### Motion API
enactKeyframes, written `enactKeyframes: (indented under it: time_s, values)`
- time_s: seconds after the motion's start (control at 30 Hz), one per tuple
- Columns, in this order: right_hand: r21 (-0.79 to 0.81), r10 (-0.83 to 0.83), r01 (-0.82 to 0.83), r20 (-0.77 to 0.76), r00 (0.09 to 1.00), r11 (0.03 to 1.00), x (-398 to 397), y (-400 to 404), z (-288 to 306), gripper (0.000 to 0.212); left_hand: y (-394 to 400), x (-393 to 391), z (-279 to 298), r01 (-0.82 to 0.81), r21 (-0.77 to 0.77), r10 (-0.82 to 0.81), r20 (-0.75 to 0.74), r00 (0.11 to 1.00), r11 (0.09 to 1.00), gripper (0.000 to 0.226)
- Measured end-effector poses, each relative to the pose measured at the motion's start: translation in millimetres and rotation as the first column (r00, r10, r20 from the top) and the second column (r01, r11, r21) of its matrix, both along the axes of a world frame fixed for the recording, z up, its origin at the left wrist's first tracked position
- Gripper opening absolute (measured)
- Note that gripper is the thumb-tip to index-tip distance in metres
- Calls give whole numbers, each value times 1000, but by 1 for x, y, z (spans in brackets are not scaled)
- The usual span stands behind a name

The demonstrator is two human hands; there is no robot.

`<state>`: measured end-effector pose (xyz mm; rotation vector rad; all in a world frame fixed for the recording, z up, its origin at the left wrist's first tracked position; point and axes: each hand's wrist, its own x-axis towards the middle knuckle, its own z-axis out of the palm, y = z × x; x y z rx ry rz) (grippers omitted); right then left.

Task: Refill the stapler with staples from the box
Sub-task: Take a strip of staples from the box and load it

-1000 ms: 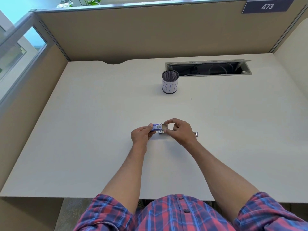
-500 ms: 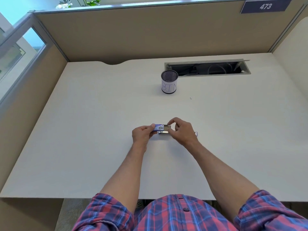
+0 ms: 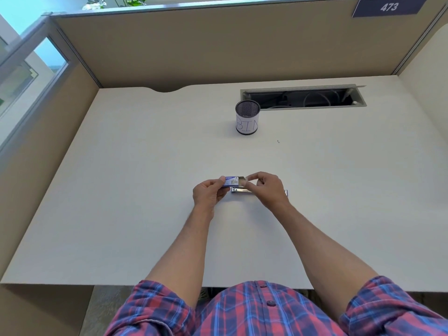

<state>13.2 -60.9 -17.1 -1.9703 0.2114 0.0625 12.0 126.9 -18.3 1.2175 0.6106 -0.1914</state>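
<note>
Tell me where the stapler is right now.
In the head view, the stapler lies on the desk at centre, just below the staple box, partly hidden by the right hand.

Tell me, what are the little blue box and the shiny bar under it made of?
The staple box looks like thin printed cardboard: matte, with blue print. The stapler looks like polished metal: silvery with bright glints. Both are too small to be sure.

"bin" on the mesh cup (image 3: 247, 122), "473" on the wall plate (image 3: 389, 7).

white desk (image 3: 121, 214), mesh cup (image 3: 247, 117), stapler (image 3: 238, 190)
</note>
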Motion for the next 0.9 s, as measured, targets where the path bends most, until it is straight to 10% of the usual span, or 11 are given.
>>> enactKeyframes:
  time_s: [0.9]
  values:
    - [353,-48,111,-181,982,929,-1,0,-2,15,-7,-4,1,243,-70,-231,139,963,968,25]
